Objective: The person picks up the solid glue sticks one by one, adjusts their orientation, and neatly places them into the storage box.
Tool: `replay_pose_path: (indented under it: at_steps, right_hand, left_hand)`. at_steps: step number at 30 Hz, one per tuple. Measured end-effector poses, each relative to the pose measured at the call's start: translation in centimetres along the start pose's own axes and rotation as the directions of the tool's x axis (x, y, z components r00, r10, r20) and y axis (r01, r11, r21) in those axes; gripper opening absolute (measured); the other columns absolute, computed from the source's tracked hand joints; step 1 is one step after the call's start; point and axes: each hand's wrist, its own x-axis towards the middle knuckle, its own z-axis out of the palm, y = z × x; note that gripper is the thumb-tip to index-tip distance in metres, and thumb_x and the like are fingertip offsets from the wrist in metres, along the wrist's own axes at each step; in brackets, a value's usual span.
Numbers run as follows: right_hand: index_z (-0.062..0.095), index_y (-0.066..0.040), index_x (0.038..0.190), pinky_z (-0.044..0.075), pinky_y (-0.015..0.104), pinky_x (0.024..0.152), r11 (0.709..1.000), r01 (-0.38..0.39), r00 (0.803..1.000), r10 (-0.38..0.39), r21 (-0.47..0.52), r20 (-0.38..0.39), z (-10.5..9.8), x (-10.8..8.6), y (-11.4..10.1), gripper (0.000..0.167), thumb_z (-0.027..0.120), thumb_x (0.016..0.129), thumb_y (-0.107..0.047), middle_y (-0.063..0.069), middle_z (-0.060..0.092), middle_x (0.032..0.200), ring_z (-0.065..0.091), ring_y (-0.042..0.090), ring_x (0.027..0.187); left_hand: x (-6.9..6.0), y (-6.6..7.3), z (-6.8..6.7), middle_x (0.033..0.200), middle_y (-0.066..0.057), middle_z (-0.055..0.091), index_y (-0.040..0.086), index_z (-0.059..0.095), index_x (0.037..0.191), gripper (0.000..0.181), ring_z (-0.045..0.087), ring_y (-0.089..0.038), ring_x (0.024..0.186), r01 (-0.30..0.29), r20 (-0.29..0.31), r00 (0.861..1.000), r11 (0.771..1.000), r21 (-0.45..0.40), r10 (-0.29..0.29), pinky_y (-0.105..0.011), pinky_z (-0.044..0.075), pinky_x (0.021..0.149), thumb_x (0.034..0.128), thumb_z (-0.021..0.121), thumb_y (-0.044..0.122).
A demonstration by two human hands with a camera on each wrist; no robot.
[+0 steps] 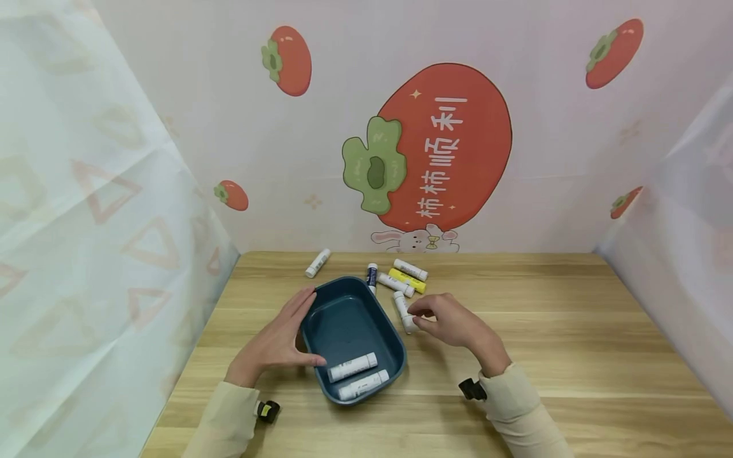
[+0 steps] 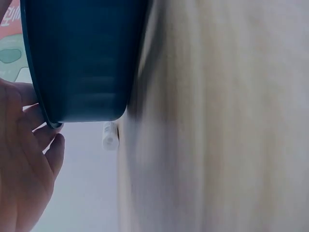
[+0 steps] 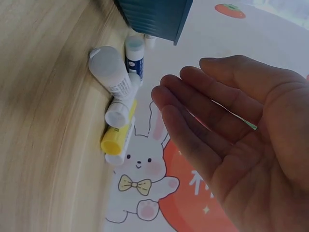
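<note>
A dark blue rectangular basin [image 1: 349, 312] stands on the table with two white glue sticks, one [image 1: 353, 367] beside the other [image 1: 364, 385], at its near end. My left hand [image 1: 277, 340] holds the basin's left side, thumb over the rim and fingers at the far left corner. To the right of the basin, my right hand [image 1: 449, 318] hovers with loosely bent fingers beside a white glue stick [image 1: 399, 303]. A gap shows between those fingers and that stick [image 3: 110, 70] in the right wrist view.
Behind the near stick lie a yellow glue stick [image 1: 408, 280], white ones [image 1: 396, 284] and a blue-labelled one [image 1: 372, 275] close to the basin. Another white stick [image 1: 317, 263] lies at the back left. A printed backdrop [image 1: 544, 159] rises behind the wooden table [image 1: 544, 356].
</note>
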Motion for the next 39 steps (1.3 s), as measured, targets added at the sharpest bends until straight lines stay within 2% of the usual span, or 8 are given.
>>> replay_pose_path:
  at_steps: [4, 14, 19, 22, 27, 32, 37, 39]
  right_hand:
    - [0.078, -0.003, 0.119, 0.063, 0.046, 0.094, 1.0, 0.003, 1.0, -0.003, 0.009, 0.001, 0.1, 0.0, 0.2, 0.021, 0.069, 0.101, -0.01, 0.009, 0.079, 0.113, 0.071, 0.015, 0.099]
    - [0.078, -0.002, 0.12, 0.063, 0.047, 0.095, 1.0, 0.001, 1.0, -0.001, -0.002, -0.002, 0.2, -0.4, 0.5, 0.022, 0.068, 0.102, -0.01, 0.007, 0.079, 0.114, 0.072, 0.017, 0.101]
    - [0.077, -0.001, 0.121, 0.062, 0.048, 0.095, 0.999, -0.044, 0.999, 0.044, -0.028, -0.02, 0.2, -0.3, 1.1, 0.024, 0.068, 0.102, -0.011, 0.009, 0.078, 0.115, 0.072, 0.02, 0.102]
    - [0.076, 0.0, 0.121, 0.062, 0.046, 0.095, 0.996, -0.071, 0.997, 0.069, -0.047, -0.03, 0.4, 0.0, 1.4, 0.024, 0.069, 0.102, -0.013, 0.009, 0.078, 0.114, 0.072, 0.021, 0.103]
    - [0.077, 0.001, 0.117, 0.062, 0.046, 0.093, 0.992, -0.111, 0.992, 0.107, -0.063, -0.063, 1.1, 0.9, 1.6, 0.025, 0.073, 0.1, -0.016, 0.011, 0.078, 0.11, 0.071, 0.023, 0.101]
    - [0.076, -0.005, 0.095, 0.053, 0.033, 0.069, 0.984, -0.173, 0.984, 0.171, -0.051, -0.043, 1.7, 2.2, 1.0, 0.017, 0.076, 0.098, -0.021, 0.004, 0.067, 0.082, 0.059, 0.016, 0.074]
    - [0.077, -0.005, 0.094, 0.051, 0.03, 0.067, 0.977, -0.204, 0.978, 0.2, -0.058, -0.065, 1.9, 3.8, 0.3, 0.017, 0.076, 0.099, -0.022, 0.004, 0.065, 0.081, 0.056, 0.017, 0.072]
    - [0.077, -0.003, 0.097, 0.051, 0.029, 0.066, 0.973, -0.219, 0.973, 0.212, -0.069, -0.088, 2.1, 4.3, 0.2, 0.019, 0.078, 0.098, -0.022, 0.004, 0.067, 0.081, 0.057, 0.018, 0.073]
  left_hand:
    - [-0.4, 0.0, -0.3, 0.174, -0.025, 0.023, -0.005, 0.025, 0.165, 0.144, 0.025, -0.045, 0.16, -0.075, -0.019, 0.997, 0.994, 0.08, 0.077, -0.063, 0.038, 0.123, 0.07, 0.065, 0.095]
    - [-1.5, 1.2, -0.7, 0.171, -0.03, 0.028, -0.01, 0.032, 0.16, 0.147, 0.027, -0.05, 0.158, -0.14, -0.033, 0.988, 0.966, 0.218, 0.15, -0.065, 0.038, 0.121, 0.0702, 0.047, 0.105]
    - [-2.2, 2.0, -0.7, 0.172, -0.027, 0.028, -0.007, 0.033, 0.162, 0.145, 0.029, -0.049, 0.158, -0.112, -0.011, 0.993, 0.958, 0.265, 0.119, -0.065, 0.034, 0.123, 0.0699, 0.049, 0.104]
    - [-2.6, 2.5, -0.5, 0.173, -0.024, 0.027, -0.004, 0.03, 0.164, 0.143, 0.028, -0.047, 0.159, -0.078, 0.008, 0.997, 0.954, 0.289, 0.079, -0.052, 0.016, 0.135, 0.0706, 0.051, 0.103]
    - [-3.0, 3.0, -0.3, 0.173, -0.024, 0.026, -0.004, 0.028, 0.164, 0.143, 0.028, -0.047, 0.159, -0.049, -0.006, 0.999, 0.945, 0.324, 0.054, -0.031, -0.004, 0.136, 0.0717, 0.051, 0.103]
    - [-3.1, 3.0, -0.2, 0.173, -0.027, 0.025, -0.007, 0.029, 0.163, 0.145, 0.028, -0.048, 0.159, -0.039, -0.013, 0.999, 0.946, 0.322, 0.046, -0.02, -0.017, 0.13, 0.0713, 0.051, 0.103]
    - [-3.2, 2.9, -0.2, 0.172, -0.028, 0.025, -0.009, 0.03, 0.162, 0.145, 0.028, -0.049, 0.158, -0.042, -0.015, 0.999, 0.951, 0.307, 0.049, -0.02, -0.017, 0.13, 0.072, 0.048, 0.103]
    - [-3.3, 2.9, -0.1, 0.173, -0.028, 0.025, -0.008, 0.029, 0.162, 0.145, 0.028, -0.049, 0.159, -0.043, -0.016, 0.999, 0.952, 0.303, 0.05, -0.024, -0.011, 0.133, 0.0725, 0.046, 0.104]
